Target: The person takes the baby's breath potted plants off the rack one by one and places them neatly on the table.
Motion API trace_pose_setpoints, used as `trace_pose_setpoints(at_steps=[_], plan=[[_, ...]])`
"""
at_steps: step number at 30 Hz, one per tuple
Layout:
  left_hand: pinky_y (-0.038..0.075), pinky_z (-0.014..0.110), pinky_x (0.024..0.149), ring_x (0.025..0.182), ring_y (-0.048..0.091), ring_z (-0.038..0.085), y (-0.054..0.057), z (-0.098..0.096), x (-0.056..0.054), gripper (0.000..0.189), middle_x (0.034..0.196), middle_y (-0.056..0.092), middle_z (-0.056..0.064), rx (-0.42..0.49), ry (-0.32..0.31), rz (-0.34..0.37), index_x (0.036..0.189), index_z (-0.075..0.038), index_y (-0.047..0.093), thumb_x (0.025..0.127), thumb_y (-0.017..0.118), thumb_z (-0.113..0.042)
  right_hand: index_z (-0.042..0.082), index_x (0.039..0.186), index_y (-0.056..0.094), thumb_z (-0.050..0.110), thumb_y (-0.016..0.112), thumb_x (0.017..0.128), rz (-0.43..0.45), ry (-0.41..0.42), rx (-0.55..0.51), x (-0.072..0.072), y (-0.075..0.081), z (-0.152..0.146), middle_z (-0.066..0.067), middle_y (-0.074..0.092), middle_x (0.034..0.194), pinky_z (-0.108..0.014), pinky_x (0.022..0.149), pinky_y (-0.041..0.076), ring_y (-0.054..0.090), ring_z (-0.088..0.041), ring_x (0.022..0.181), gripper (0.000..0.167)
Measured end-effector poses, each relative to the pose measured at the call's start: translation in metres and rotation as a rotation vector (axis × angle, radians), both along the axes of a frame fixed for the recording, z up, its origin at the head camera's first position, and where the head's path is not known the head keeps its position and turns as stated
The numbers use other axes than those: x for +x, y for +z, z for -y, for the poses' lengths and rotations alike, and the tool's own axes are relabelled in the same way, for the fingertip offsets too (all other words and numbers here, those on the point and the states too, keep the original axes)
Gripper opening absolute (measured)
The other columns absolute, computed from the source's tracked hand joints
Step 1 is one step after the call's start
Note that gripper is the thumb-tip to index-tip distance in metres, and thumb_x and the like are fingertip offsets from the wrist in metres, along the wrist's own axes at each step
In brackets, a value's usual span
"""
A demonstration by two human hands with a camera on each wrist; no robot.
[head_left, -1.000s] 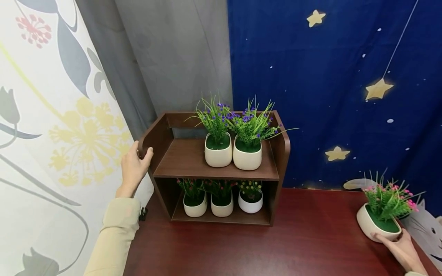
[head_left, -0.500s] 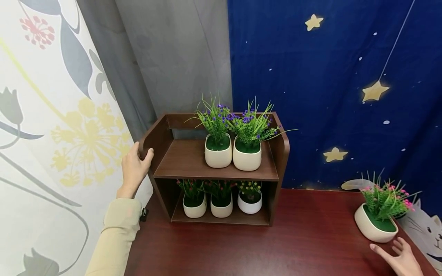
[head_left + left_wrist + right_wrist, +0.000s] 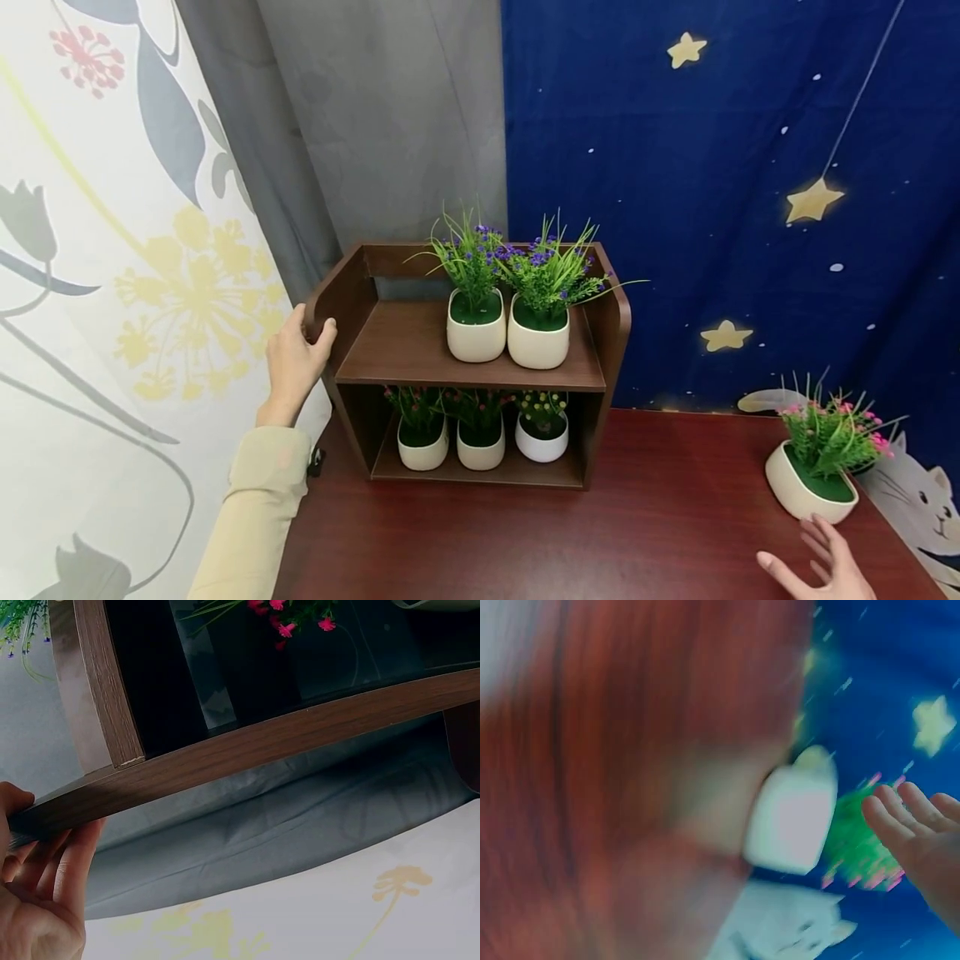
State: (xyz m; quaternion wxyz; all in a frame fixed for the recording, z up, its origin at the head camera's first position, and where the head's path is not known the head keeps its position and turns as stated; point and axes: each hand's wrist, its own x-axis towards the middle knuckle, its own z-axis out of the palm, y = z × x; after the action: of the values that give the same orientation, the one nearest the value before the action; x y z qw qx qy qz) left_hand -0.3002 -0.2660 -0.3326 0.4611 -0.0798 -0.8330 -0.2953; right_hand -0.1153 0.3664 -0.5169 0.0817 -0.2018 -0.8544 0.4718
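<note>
My left hand (image 3: 296, 358) grips the upper left side panel of a dark brown two-tier shelf (image 3: 468, 385). In the left wrist view its thumb and fingers (image 3: 75, 862) lie on opposite faces of the panel. My right hand (image 3: 825, 571) is at the lower right with its fingers spread and nothing held. Just beyond its fingertips a pink-flowered plant in a cream pot (image 3: 798, 487) stands on the table. The right wrist view is blurred, but the white pot (image 3: 791, 821) shows there apart from the hand (image 3: 922, 840).
Two purple-flowered potted plants (image 3: 538, 337) stand on the right part of the top tier. Below, the lower tier bears two pots (image 3: 482, 450) with red flowers and a white pot (image 3: 542, 443) with yellow ones. The reddish table (image 3: 660, 517) meets a blue starry curtain (image 3: 675, 208).
My right hand has let go of the pink-flowered pot and moved left, away from it. The left hand keeps its grip on the shelf.
</note>
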Motion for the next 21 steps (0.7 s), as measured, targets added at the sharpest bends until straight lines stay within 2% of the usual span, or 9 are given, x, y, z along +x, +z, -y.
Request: trace_pose_setpoints(at_steps=[1, 2, 4, 8, 9, 13, 17, 21], plan=[[0.029, 0.031, 0.043, 0.041, 0.039, 0.02, 0.0, -0.001, 0.0, 0.018, 0.049, 0.042, 0.002, 0.0, -0.001, 0.0, 0.076, -0.006, 0.048, 0.084, 0.062, -0.013, 0.001, 0.147, -0.001, 0.032, 0.071, 0.082, -0.047, 0.034, 0.041, 0.002, 0.002, 0.009, -0.034, 0.021, 0.143, -0.017, 0.097, 0.03, 0.023, -0.001, 0.131, 0.102], [0.029, 0.031, 0.043, 0.041, 0.039, 0.019, 0.0, -0.001, 0.0, 0.018, 0.049, 0.042, 0.002, 0.0, 0.0, -0.001, 0.076, -0.006, 0.048, 0.084, 0.062, -0.013, 0.003, 0.148, 0.001, 0.031, 0.072, 0.081, -0.083, 0.065, 0.074, 0.004, 0.006, 0.018, -0.034, 0.025, 0.141, -0.008, 0.089, 0.028, 0.026, 0.0, 0.129, 0.102], [0.029, 0.031, 0.044, 0.041, 0.039, 0.019, 0.0, -0.002, -0.001, 0.018, 0.049, 0.042, 0.002, 0.003, 0.001, 0.0, 0.076, -0.006, 0.048, 0.084, 0.062, -0.013, 0.004, 0.148, 0.007, 0.027, 0.075, 0.079, -0.173, 0.115, 0.129, 0.006, 0.013, 0.038, -0.032, 0.033, 0.137, 0.002, 0.073, 0.023, 0.027, 0.018, 0.11, 0.1], [0.03, 0.032, 0.045, 0.041, 0.039, 0.019, -0.002, -0.002, -0.002, 0.018, 0.049, 0.041, 0.002, 0.007, 0.012, 0.0, 0.075, -0.005, 0.048, 0.084, 0.061, -0.013, 0.005, 0.147, 0.015, 0.023, 0.079, 0.074, -0.281, 0.179, 0.144, 0.005, 0.034, 0.079, -0.028, 0.041, 0.132, 0.002, 0.075, 0.026, 0.032, 0.018, 0.109, 0.099], [0.03, 0.033, 0.045, 0.041, 0.039, 0.019, -0.002, -0.002, -0.002, 0.018, 0.049, 0.041, 0.002, 0.009, 0.012, 0.0, 0.075, -0.005, 0.048, 0.084, 0.061, -0.013, 0.006, 0.147, 0.017, 0.021, 0.08, 0.073, -0.318, 0.192, 0.142, 0.004, 0.037, 0.088, -0.026, 0.043, 0.131, 0.001, 0.076, 0.027, 0.03, 0.022, 0.102, 0.098], [0.03, 0.033, 0.045, 0.041, 0.039, 0.019, -0.003, -0.002, -0.002, 0.017, 0.049, 0.042, 0.002, 0.005, 0.016, 0.005, 0.076, -0.005, 0.048, 0.084, 0.061, -0.013, 0.011, 0.146, 0.023, 0.01, 0.082, 0.069, -0.45, 0.274, 0.112, -0.001, 0.046, 0.115, -0.009, 0.045, 0.132, -0.003, 0.081, 0.032, 0.036, 0.016, 0.111, 0.096], [0.031, 0.033, 0.046, 0.042, 0.037, 0.01, -0.002, -0.003, 0.0, 0.017, 0.049, 0.043, 0.003, 0.004, 0.016, 0.0, 0.075, -0.005, 0.048, 0.084, 0.061, -0.012, 0.014, 0.145, 0.027, 0.001, 0.082, 0.065, -0.561, 0.367, 0.072, -0.009, 0.053, 0.136, 0.006, 0.045, 0.131, -0.008, 0.086, 0.036, 0.042, 0.004, 0.117, 0.097], [0.031, 0.033, 0.046, 0.042, 0.037, 0.01, -0.001, -0.002, 0.0, 0.017, 0.049, 0.044, 0.004, 0.007, 0.021, -0.008, 0.075, -0.005, 0.048, 0.084, 0.061, -0.011, 0.016, 0.144, 0.03, 0.002, 0.082, 0.065, -0.6, 0.431, 0.037, -0.017, 0.066, 0.158, -0.006, 0.048, 0.131, -0.012, 0.089, 0.037, 0.045, -0.005, 0.119, 0.095]])
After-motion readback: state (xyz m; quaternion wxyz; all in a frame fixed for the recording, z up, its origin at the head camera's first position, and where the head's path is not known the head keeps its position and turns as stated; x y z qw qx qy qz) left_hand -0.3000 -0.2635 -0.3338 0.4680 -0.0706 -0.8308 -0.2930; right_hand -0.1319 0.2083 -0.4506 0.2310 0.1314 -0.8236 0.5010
